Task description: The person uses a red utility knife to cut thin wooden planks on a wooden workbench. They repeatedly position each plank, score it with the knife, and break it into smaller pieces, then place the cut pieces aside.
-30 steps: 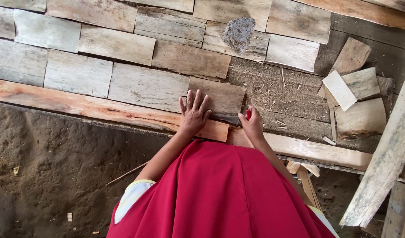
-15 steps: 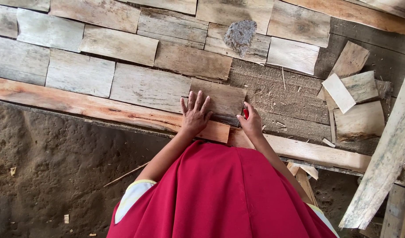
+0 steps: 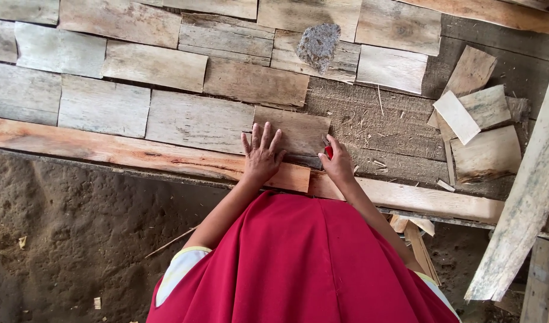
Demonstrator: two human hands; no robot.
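Wooden shingle [image 3: 295, 131] — left hand [image 3: 262, 158] flat, plank floor [image 3: 107, 107]

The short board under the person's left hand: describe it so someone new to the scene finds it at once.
Find the long orange-toned plank crossing the frame. Just above its right end, the left hand lies flat on a short brown board. It ends its row of boards, with bare fibrous matting to its right.

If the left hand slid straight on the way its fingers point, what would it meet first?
The left hand lies flat on a short wooden board, fingers pointing up the picture. Straight on, it would likely reach the brown board in the next row.
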